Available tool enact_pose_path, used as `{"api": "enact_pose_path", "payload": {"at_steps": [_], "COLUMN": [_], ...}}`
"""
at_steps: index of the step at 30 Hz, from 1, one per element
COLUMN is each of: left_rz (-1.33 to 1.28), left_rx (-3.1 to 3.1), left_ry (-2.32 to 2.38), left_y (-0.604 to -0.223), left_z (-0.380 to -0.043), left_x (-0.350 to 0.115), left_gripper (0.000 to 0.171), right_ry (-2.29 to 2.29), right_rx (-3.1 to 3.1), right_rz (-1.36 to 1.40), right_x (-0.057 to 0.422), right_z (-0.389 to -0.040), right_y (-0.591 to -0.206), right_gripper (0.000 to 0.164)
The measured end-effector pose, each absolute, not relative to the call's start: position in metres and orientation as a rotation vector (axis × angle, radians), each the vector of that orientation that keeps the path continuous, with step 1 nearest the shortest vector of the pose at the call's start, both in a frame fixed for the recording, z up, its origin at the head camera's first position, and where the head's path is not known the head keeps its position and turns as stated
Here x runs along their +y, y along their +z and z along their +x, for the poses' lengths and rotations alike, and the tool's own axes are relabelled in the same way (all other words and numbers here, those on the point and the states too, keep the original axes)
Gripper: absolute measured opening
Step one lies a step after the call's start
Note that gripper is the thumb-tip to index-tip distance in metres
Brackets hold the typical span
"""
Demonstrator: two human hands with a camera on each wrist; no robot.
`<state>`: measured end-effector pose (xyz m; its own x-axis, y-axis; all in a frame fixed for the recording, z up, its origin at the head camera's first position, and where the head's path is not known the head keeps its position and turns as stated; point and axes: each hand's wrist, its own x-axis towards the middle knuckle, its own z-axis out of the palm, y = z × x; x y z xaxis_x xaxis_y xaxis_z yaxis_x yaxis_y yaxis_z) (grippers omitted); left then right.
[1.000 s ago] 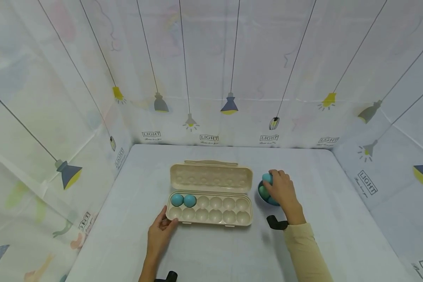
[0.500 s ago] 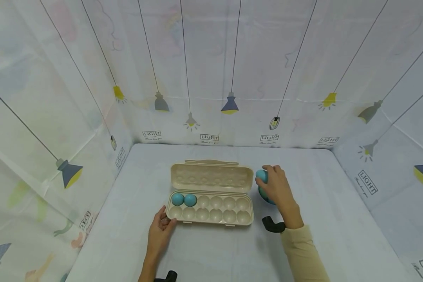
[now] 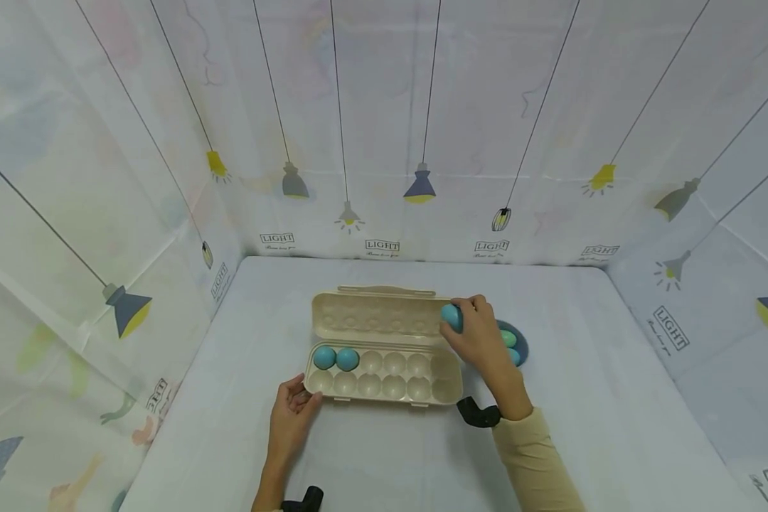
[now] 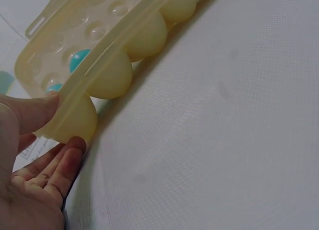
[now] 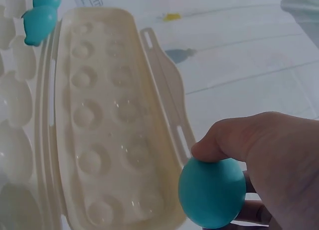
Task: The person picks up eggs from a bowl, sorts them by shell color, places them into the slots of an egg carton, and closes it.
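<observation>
A beige plastic egg carton (image 3: 393,386) lies open with its lid (image 3: 371,320) tipped back. Two blue eggs (image 3: 324,358) sit side by side in the back row, at the left end. My left hand (image 3: 291,419) grips the carton's front left corner; in the left wrist view the thumb is on the rim and the fingers are under an egg cup (image 4: 75,118). Above the lid's right end, my right hand (image 3: 481,340) pinches another blue egg (image 5: 213,192) between thumb and fingers. A dark blue bowl (image 3: 523,341), partly hidden by that hand, holds a green egg (image 3: 508,338) and a blue one (image 3: 514,355).
A white cloth covers the table (image 3: 384,462). Behind it and along both sides hangs a curtain (image 3: 384,128) printed with lamps. Black camera mounts (image 3: 478,412) are strapped at both wrists.
My right hand has lifted the blue egg out of the bowl and carried it left to the lid's right end, uncovering part of the bowl. The left hand stays on the carton corner.
</observation>
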<state>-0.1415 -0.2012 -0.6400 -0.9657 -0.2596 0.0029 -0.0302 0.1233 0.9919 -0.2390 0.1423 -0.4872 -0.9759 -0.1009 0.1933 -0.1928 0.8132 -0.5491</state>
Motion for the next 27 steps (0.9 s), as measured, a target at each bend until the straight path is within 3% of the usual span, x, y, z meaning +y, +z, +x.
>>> {"api": "enact_pose_path", "payload": {"at_steps": [19, 27], "left_rz": [0.320, 0.306], "left_rx": [-2.205, -2.194], "left_ry": [-2.000, -2.005], "left_y": [-0.642, -0.640], "left_z": [-0.143, -0.141], "left_x": [-0.204, -0.203], "left_gripper": [0.066, 0.063], "right_ry": [1.008, 1.034], "right_rx": [-2.728, -2.765], "right_rz": [0.499, 0.542], "right_x": [0.073, 0.051], "right_z": [-0.242, -0.243], "right_y": [-0.517, -0.535], "right_gripper": [0.037, 0.038]}}
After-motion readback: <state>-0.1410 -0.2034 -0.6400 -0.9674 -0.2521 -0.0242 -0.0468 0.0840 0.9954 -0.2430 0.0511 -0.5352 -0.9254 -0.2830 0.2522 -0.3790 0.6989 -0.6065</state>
